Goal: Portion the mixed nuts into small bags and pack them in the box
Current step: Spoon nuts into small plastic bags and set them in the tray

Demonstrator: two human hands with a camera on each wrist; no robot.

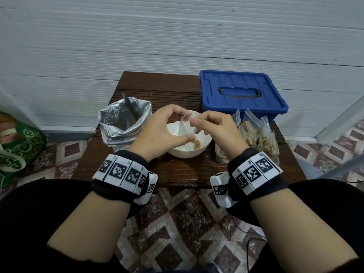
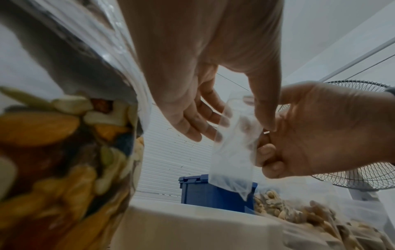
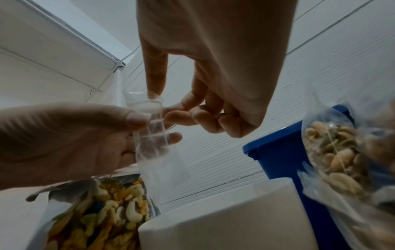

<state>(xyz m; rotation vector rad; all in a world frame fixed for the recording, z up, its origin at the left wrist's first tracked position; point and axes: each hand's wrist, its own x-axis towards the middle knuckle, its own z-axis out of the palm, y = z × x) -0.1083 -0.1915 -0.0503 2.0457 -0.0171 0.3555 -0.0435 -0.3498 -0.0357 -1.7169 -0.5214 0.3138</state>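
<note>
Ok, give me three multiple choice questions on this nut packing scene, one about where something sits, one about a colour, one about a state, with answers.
1. Where does the blue plastic box stand on the dark wooden table?
A. far right corner
B. near left corner
C. under the table

2. What colour is the round bowl holding a few nuts?
A. red
B. white
C. black

3. What is the state of the small clear plastic bag pinched between the left hand and right hand?
A. full and sealed
B. empty
C. lying in the box

Answers: 1 A, it sits at the back right by the wall. 2 B, its rim and wall are white. 3 B, no nuts show inside.
</note>
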